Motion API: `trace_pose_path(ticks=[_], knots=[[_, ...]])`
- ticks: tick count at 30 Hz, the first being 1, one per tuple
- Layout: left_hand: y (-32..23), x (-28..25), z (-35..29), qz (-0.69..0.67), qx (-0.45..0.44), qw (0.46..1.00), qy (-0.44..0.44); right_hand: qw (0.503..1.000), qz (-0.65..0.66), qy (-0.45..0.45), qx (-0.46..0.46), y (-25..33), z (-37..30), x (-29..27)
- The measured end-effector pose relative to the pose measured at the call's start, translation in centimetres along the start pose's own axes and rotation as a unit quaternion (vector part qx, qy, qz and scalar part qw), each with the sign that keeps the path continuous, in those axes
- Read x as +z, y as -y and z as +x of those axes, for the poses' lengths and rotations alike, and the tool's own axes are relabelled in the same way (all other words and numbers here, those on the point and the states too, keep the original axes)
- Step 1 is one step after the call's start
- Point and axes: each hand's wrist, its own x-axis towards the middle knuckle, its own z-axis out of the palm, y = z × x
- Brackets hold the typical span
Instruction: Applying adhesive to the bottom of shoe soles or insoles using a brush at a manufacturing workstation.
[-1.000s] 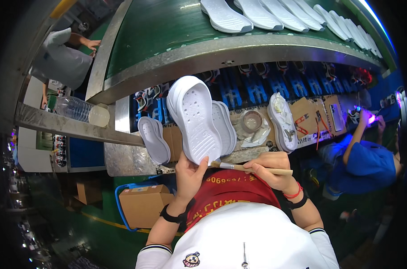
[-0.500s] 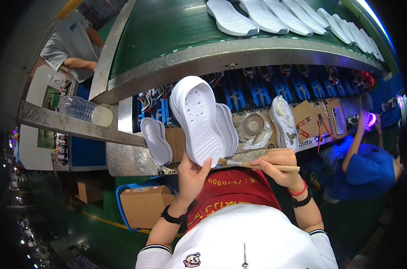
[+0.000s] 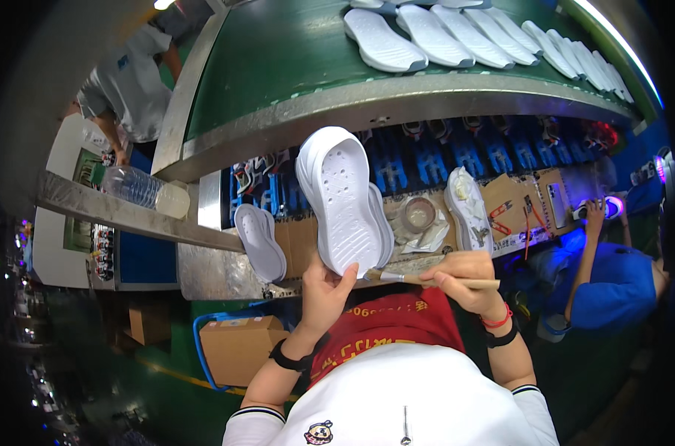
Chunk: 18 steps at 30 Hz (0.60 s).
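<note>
My left hand grips the heel end of a white shoe sole, which stands tilted up with its hollow, ribbed inner face toward me. Between the fingers of my right hand is the wooden handle of a paintbrush; its bristles meet or nearly meet the sole's lower right rim. Behind the held sole, another white sole shows in part. A further pair of soles rests at the bench's left end. Right of the held sole, a round cup sits on crumpled white wrapping.
A stained sole, red-handled pliers and a phone lie on the cardboard-covered bench. Above, a green conveyor carries rows of white soles. A plastic bottle lies on the left rail. A co-worker in blue works at right.
The held sole has shifted slightly right and turned a little more upright. The brush has moved a little right with my right hand. The co-worker's hands at right have moved.
</note>
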Motion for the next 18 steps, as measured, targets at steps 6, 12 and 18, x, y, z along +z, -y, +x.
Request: trace_pose_path(ticks=[6,12,18], knots=[[-4.4,3.2,6.9,-0.074,0.059,0.994,0.06,0.943,0.111,-0.295,0.106,0.9,-3.3,-3.3],[-9.6,4.4,19.6,-0.352,0.026,0.931,0.098,0.935,0.119,-0.308,0.132,0.7,-4.1,-3.3],[-6.8,1.3,14.7,-0.321,-0.069,0.936,0.126,0.939,0.13,-0.252,0.192,-2.8,-5.0,-1.6]])
